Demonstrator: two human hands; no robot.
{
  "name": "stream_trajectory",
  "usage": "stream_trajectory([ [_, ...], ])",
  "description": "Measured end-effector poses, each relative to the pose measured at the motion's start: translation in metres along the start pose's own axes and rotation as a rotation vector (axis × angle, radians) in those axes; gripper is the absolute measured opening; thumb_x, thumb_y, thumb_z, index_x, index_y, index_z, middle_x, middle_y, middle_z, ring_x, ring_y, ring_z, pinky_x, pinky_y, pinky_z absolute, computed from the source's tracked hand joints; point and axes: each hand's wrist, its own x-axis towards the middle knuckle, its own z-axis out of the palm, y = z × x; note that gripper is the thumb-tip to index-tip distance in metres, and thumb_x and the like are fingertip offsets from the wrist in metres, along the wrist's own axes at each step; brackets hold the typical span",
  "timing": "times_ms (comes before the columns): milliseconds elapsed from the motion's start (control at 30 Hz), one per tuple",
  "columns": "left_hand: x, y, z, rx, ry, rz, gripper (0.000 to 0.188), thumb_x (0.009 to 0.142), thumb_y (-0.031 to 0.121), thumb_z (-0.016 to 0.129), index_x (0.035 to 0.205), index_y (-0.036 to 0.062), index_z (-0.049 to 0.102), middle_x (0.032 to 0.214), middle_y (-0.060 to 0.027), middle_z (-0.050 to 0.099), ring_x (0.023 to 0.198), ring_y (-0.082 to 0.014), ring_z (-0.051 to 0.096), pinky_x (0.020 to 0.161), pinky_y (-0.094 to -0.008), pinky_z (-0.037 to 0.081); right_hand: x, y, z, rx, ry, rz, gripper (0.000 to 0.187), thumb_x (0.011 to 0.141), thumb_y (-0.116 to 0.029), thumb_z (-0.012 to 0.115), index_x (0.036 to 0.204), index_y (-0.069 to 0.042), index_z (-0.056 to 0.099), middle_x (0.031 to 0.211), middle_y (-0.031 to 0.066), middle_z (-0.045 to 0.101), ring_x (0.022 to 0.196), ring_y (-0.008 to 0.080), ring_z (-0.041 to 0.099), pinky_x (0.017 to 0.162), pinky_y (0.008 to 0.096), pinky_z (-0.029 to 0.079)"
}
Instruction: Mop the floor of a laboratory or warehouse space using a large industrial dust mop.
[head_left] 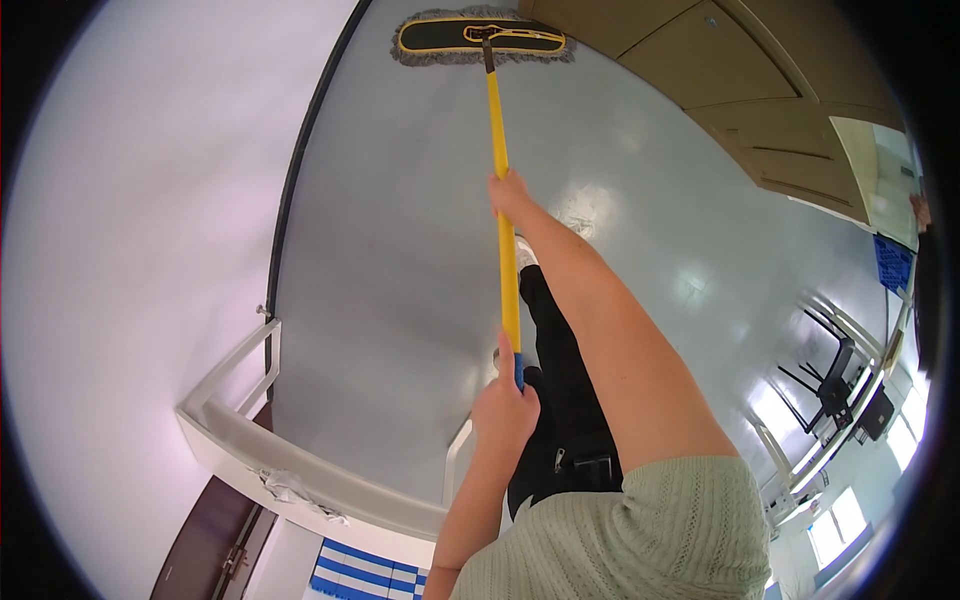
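Observation:
A dust mop with a yellow pole [509,270] runs away from me along the grey floor. Its wide dark head [430,36], edged with grey fringe, lies flat at the far end, close to a brown cabinet. Lower on the pole, my left hand [504,405] closes round the blue grip at its near end, the thumb stretched along the shaft. Farther up, my right hand [509,193] wraps the yellow part with the arm reaching forward. My dark trousers and one light shoe [526,254] show beneath the pole.
Brown cabinets [700,60] line the far right. A white wall with black skirting [293,180] bounds the left. Near left stands a white-framed table [330,465] with crumpled plastic on it. A black chair [835,385] and a blue basket [892,264] are at right.

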Motion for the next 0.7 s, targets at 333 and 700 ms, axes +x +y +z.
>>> stream_trajectory([
  [333, -0.107, -0.155, 0.092, 0.206, -0.017, 0.059, 0.086, 0.072, 0.008, 0.057, 0.148, 0.0239, 0.019, 0.067, -0.0142, 0.062, 0.062, -0.0338, 0.062, 0.056, -0.0448, 0.048, -0.112, 0.191, 0.035, 0.114, 0.101, 0.0, 0.042, 0.093, -0.033, 0.048, 0.114, 0.002, 0.037, 0.069, 0.0151, 0.058, 0.048, 0.0278, 0.059, 0.046, 0.0402, 0.049],
  [700, -0.332, -0.365, 0.239, 0.142, -0.092, -0.103, 0.082, 0.071, 0.01, 0.06, 0.144, 0.0271, 0.029, 0.071, -0.0165, 0.062, 0.065, -0.0347, 0.063, 0.058, -0.0435, 0.048, -0.325, 0.5, 0.134, -0.07, 0.189, 0.082, 0.04, 0.091, -0.033, 0.049, 0.117, -0.005, 0.035, 0.085, 0.021, 0.062, 0.058, 0.0331, 0.064, 0.053, 0.0438, 0.052],
])
